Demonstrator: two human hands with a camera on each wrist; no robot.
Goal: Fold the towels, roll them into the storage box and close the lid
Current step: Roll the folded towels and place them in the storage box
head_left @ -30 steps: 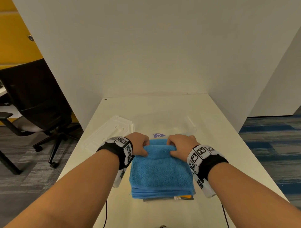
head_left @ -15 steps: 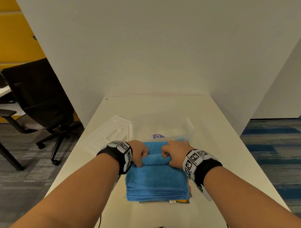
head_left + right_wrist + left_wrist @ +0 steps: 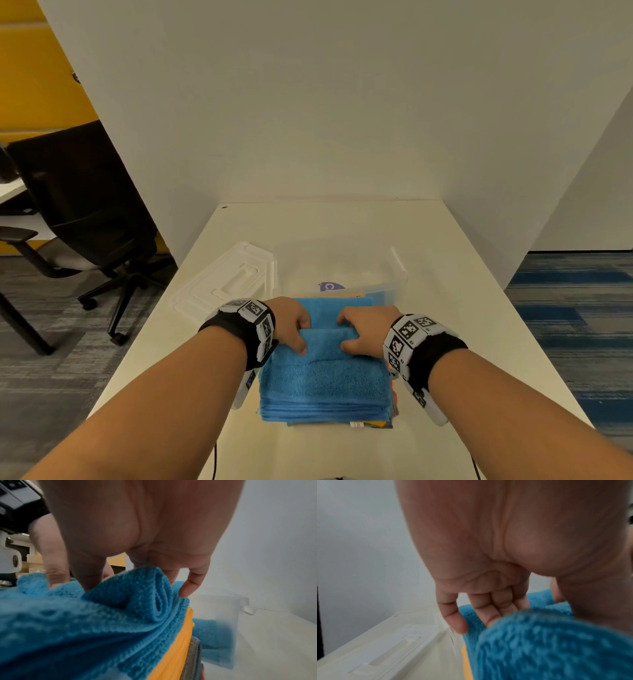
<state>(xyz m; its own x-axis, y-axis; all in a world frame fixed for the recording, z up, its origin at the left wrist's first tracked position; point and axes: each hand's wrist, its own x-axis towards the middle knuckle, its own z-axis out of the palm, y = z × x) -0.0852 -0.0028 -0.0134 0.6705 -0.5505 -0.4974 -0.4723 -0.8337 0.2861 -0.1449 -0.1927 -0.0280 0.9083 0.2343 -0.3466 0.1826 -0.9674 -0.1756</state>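
Note:
A blue towel [image 3: 325,380] lies on top of a stack of folded towels near the table's front edge. Its far end is rolled into a short tube [image 3: 325,339]. My left hand [image 3: 296,332] grips the tube's left end and my right hand [image 3: 358,334] grips its right end, fingers curled over it. In the right wrist view the roll's spiral end [image 3: 154,596] shows under the fingers, with a yellow towel [image 3: 178,642] and a grey towel [image 3: 193,655] beneath. The clear storage box [image 3: 399,263] stands just behind the stack with a blue towel [image 3: 205,632] inside it.
The white lid [image 3: 226,277] lies flat to the left of the box, close to my left wrist; it also shows as the lid [image 3: 385,649] below my left hand. White partition walls enclose the table at the back and right. An office chair [image 3: 89,205] stands on the left.
Both hands have rolled the far end of the blue towel toward me; the tube is thicker and sits nearer than a second ago.

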